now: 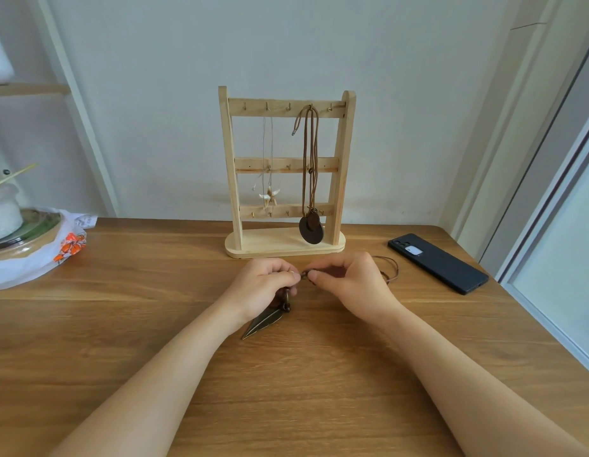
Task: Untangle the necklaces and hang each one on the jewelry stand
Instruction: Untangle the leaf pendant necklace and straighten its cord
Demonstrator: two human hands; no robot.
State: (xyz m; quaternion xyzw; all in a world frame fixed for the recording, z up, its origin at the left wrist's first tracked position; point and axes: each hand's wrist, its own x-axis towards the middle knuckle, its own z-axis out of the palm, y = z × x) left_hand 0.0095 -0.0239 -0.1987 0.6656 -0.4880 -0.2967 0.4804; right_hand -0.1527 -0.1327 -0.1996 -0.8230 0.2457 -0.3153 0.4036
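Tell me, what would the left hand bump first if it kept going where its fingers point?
Likely the right hand: the left hand points straight at it, both pinching the necklace.

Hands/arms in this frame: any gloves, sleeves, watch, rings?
Left hand and right hand are bare, and so are both forearms down to the frame edge. No gloves, sleeves, watch or bracelets in view. No rings or markings seen.

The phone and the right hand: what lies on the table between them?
In the head view, a loop of the thin brown necklace cord lies on the wooden table between the right hand and the black phone; nothing else is there.
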